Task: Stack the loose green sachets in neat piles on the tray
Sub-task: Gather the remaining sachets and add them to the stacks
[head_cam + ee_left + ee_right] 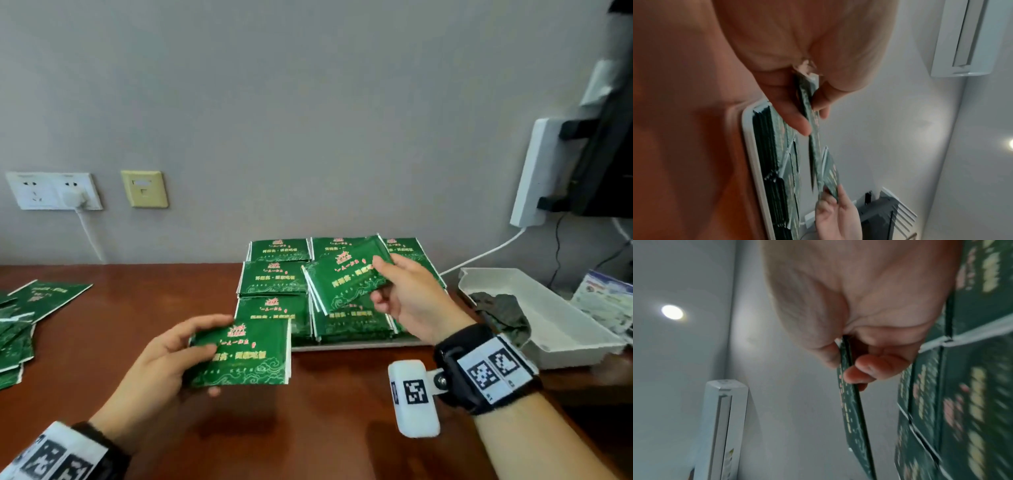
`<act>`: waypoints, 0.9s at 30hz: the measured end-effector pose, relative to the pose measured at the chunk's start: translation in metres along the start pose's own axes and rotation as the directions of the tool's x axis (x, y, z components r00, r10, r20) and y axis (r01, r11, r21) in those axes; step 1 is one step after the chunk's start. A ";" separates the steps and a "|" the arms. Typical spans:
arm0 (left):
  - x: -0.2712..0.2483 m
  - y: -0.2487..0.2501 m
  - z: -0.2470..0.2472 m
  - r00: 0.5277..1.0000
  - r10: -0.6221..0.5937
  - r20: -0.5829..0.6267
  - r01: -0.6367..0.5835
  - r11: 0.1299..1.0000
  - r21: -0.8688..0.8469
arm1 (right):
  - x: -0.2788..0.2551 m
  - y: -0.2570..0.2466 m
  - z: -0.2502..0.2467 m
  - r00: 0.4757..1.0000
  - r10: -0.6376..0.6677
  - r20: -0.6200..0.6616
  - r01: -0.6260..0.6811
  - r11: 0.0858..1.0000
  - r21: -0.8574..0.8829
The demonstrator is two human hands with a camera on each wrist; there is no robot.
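Note:
Piles of green sachets (274,279) fill a white tray (356,345) on the brown table against the wall. My left hand (191,349) pinches one or more green sachets (250,356) just in front of the tray's near left corner; in the left wrist view this sachet (813,146) shows edge-on between thumb and fingers. My right hand (383,284) pinches a few tilted sachets (346,274) above the tray's middle piles; the right wrist view shows them (851,402) edge-on beside the stacked piles (962,402). Loose sachets (20,315) lie scattered at the table's left edge.
A white plastic box (561,325) with dark contents stands right of the tray, papers (606,301) beyond it. Wall sockets (54,190) with a plugged cable sit at the left. A white power strip (534,171) and a dark monitor (609,137) hang at the right.

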State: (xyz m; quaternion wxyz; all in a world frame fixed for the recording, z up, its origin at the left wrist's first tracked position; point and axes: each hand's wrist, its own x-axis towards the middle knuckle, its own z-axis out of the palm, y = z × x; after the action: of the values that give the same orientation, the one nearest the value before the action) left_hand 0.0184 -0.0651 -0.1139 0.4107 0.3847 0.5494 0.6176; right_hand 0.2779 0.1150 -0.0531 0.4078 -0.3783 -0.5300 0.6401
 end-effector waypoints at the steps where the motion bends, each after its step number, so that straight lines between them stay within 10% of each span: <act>1: 0.006 0.005 0.007 1.000 0.004 0.012 -0.004 0.999 0.035 | 0.012 -0.006 -0.008 1.000 -0.015 -0.019 0.016 0.999 0.028; 16: 0.225 0.103 0.215 0.993 0.074 0.095 -0.102 0.939 0.329 | 0.076 -0.013 -0.140 0.975 -0.027 -0.223 -0.007 0.989 -0.149; 27: 0.304 0.055 0.266 0.978 0.014 0.210 -0.168 0.651 0.740 | 0.090 -0.004 -0.137 0.985 0.031 -0.172 -0.053 0.991 -0.126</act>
State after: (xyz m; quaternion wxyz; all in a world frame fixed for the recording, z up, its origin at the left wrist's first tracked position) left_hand 0.1487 0.3108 -0.0247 0.2315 0.6031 0.6952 0.3153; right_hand 0.3696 0.2496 -0.0747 0.4123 -0.4682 -0.5260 0.5781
